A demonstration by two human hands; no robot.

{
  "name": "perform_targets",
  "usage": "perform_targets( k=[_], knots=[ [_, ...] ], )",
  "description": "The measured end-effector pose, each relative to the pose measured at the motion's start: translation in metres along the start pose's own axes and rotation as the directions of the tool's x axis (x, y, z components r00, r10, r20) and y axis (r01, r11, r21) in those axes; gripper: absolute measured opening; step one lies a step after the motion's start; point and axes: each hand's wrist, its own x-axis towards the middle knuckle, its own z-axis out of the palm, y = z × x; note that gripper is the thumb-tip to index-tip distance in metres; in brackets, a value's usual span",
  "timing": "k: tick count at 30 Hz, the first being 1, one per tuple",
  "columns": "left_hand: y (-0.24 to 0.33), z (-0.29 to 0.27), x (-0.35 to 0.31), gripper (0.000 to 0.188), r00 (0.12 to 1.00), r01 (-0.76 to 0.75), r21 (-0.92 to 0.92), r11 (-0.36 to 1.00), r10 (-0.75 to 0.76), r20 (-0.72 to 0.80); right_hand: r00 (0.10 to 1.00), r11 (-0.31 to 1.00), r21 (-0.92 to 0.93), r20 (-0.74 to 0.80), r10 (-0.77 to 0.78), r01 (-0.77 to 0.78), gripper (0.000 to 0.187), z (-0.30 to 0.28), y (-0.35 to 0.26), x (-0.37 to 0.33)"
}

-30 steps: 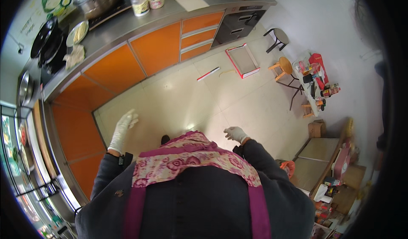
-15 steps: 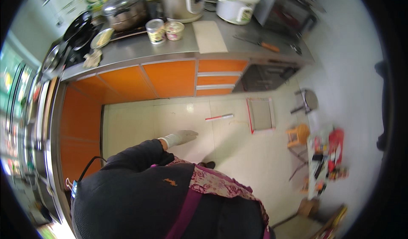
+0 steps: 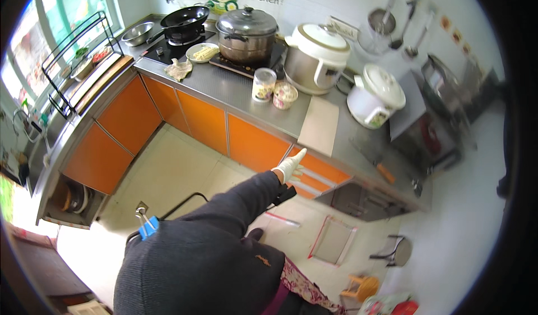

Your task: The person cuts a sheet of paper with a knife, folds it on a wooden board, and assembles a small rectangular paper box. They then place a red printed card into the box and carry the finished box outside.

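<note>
My left hand [image 3: 291, 166], in a white glove, reaches forward in the air with its fingers stretched out and slightly apart, holding nothing. In the picture it points at the near end of a beige rectangular board [image 3: 319, 126] on the steel counter; whether it touches the edge I cannot tell. Left of the board stand a clear jar with a white lid [image 3: 263, 85] and a round printed tub [image 3: 285, 95]. To its right lies a knife with an orange handle [image 3: 385, 173]. My right hand is out of sight.
Along the counter [image 3: 235, 101] stand a steel steamer pot [image 3: 246, 35], two white cookers [image 3: 315, 57] [image 3: 375, 95], a black wok [image 3: 185, 24] and a plate of pale yellow food [image 3: 202, 52]. Orange cabinets [image 3: 258, 140] run below. A red-edged frame [image 3: 333, 240] and stool [image 3: 398, 251] are on the floor.
The view has turned and tilted, bringing more of the window side and back wall in. My left hand has moved from above the floor up towards the counter's edge, its fingers spreading.
</note>
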Motion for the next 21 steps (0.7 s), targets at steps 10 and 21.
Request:
perform_targets(
  k=[10,21],
  knots=[
    [0.016,0.012,0.101,0.062,0.982,-0.101,-0.032,0.994,0.095,-0.162,0.963,0.959,-0.083,0.010,-0.270,0.270,0.043,0.034,-0.248,0.003],
    [0.072,-0.075,-0.136,0.040,0.700,-0.385,0.639,0.666,0.662,-0.269,0.579,0.749,-0.065,0.679,-0.451,0.659,0.057,0.242,-0.399,0.001]
  ],
)
